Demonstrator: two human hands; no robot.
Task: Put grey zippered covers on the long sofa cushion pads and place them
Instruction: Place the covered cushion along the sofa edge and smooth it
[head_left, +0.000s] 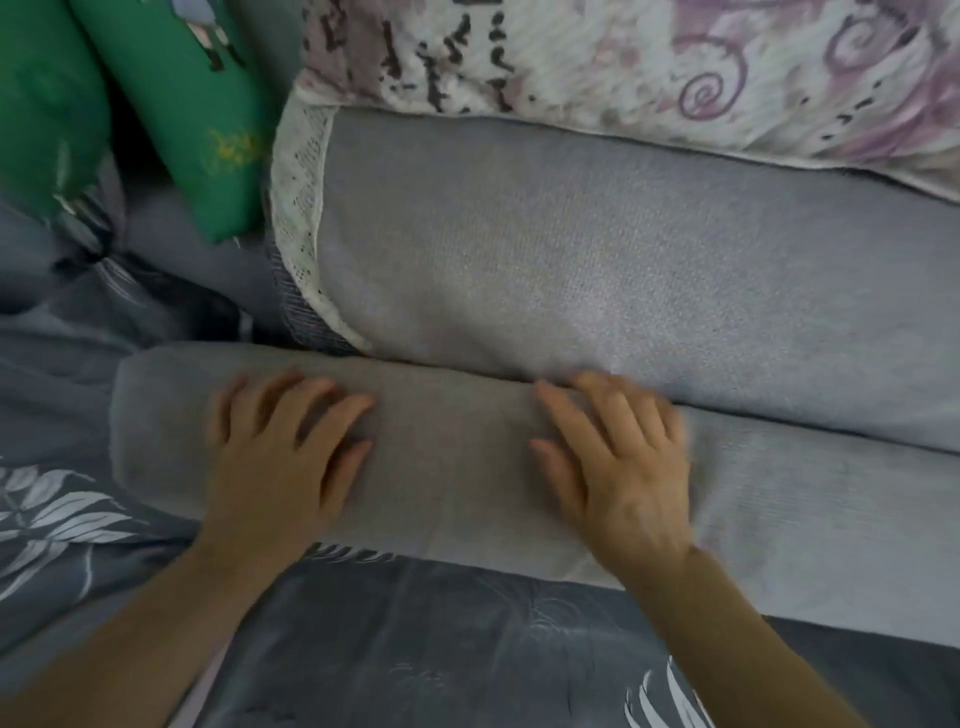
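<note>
A long cushion in a grey cover (447, 462) lies across the middle of the view. My left hand (280, 457) lies flat on its left part with fingers spread. My right hand (618, 467) presses on it further right, fingers also spread. Behind it, touching along its far edge, lies a second, thicker grey-covered cushion (597, 270). White lace-like fabric (298, 218) shows at that cushion's left end.
A white and purple patterned cloth (649, 67) lies over the far cushion's back edge. Green patterned cushions (171, 109) stand at the top left. Dark grey bedding with white leaf prints (415, 649) spreads under and in front of the cushions.
</note>
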